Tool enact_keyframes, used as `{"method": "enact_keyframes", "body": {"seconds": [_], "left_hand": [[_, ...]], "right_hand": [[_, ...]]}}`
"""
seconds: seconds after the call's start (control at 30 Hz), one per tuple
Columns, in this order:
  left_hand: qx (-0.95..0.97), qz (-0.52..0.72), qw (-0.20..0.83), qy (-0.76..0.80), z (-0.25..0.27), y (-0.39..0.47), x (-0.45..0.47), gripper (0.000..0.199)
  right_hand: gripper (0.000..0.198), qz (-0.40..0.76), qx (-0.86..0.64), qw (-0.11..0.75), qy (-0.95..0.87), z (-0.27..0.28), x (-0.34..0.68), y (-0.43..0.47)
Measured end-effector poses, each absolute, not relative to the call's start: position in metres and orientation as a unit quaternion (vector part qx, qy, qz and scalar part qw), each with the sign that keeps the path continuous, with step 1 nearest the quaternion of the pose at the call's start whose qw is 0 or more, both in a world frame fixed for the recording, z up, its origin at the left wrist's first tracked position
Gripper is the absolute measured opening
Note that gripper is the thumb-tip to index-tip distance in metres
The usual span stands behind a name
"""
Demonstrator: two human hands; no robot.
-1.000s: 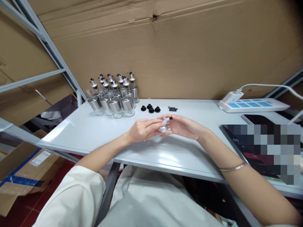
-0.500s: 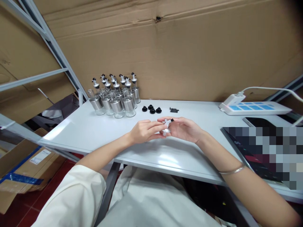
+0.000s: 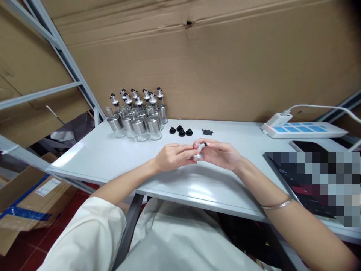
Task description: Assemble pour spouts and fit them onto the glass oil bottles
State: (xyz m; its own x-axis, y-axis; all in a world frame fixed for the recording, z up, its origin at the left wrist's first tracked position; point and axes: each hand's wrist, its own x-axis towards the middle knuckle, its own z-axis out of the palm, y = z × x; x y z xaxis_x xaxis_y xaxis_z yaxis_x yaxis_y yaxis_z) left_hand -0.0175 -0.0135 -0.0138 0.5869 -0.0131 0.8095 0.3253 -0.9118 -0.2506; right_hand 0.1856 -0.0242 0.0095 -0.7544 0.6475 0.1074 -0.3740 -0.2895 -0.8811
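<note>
Over the white table, my left hand [image 3: 177, 156] and my right hand [image 3: 221, 153] meet around a small silver-white pourer spout [image 3: 199, 149] with a black tip. Left fingers are closed on its lower side, while the right thumb and fingers grip near the black tip. Fingers cover part of the spout. Just behind my hands lie several black round stoppers [image 3: 182, 132] and a small pile of thin black pieces [image 3: 208, 132]. Glass bottles with steel sleeves [image 3: 140, 126] stand at the back left, the rear ones fitted with pourer spouts, the front ones bare-necked.
A white power strip [image 3: 306, 130] with a plugged-in charger and cable lies at the right rear. A phone [image 3: 310, 146] and a dark-screened device [image 3: 290, 180], partly pixelated, rest at the right. Cardboard [image 3: 214, 64] walls the table's back; a metal frame [image 3: 67, 67] rises at left.
My right fingers have shifted on the pourer spout, closing nearer its top and black tip. My left hand stays almost where it was. The bottles and black parts are unmoved.
</note>
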Motion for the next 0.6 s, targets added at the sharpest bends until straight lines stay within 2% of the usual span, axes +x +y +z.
{"method": "enact_keyframes", "body": {"seconds": [0.6], "left_hand": [[-0.894,-0.409,0.142,-0.113,-0.018,-0.0071,-0.0206,0.037]], "right_hand": [[0.018,0.748,-0.221,0.346,-0.522,0.0098,0.187,-0.0229]]}}
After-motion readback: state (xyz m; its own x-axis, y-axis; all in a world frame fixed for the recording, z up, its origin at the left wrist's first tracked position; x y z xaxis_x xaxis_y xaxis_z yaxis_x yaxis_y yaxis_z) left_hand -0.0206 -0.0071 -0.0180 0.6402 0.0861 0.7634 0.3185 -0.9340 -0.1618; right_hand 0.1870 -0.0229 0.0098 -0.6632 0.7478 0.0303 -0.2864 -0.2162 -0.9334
